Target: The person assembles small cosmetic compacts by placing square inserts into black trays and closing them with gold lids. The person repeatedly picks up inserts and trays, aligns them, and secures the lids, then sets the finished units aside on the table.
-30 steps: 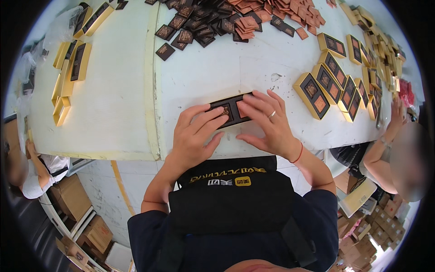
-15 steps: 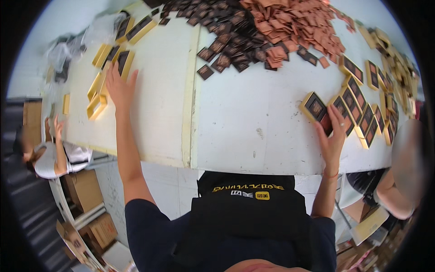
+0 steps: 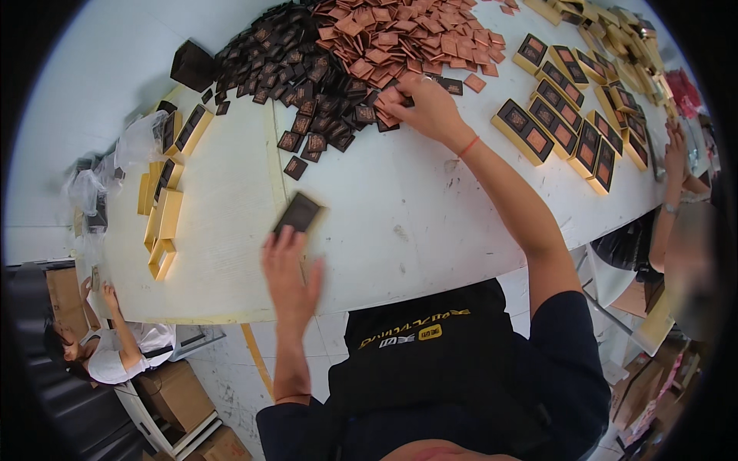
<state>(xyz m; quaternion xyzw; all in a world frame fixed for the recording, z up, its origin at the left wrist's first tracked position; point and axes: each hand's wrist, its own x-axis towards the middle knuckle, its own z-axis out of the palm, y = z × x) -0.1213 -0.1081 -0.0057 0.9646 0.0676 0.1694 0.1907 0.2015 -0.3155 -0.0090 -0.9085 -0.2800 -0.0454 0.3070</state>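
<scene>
My left hand (image 3: pixel 290 269) has its fingertips on the near end of a shallow gold box with a black insert (image 3: pixel 297 213); hand and box are smeared by motion. No packet can be made out inside that box. At the near edge of the heap, my right hand (image 3: pixel 430 109) reaches in with its fingers closed on a copper square packet (image 3: pixel 389 98). Other copper packets (image 3: pixel 430 34) pile up beyond it, beside a spread of black square packets (image 3: pixel 296 77). Whether more than one packet is between the right fingers is hard to see.
On the right stand several gold boxes (image 3: pixel 524 132), each with a black and a copper packet. At the left are boxes with black inserts (image 3: pixel 192 129) and hollow gold sleeves (image 3: pixel 161 259). A person (image 3: pixel 115 346) sits at the left; another person's hands (image 3: pixel 675 150) are at the right.
My left hand has come back from the boxes at the left, bringing a box toward the middle. My right hand has left a filled box at the right and gone to the copper heap.
</scene>
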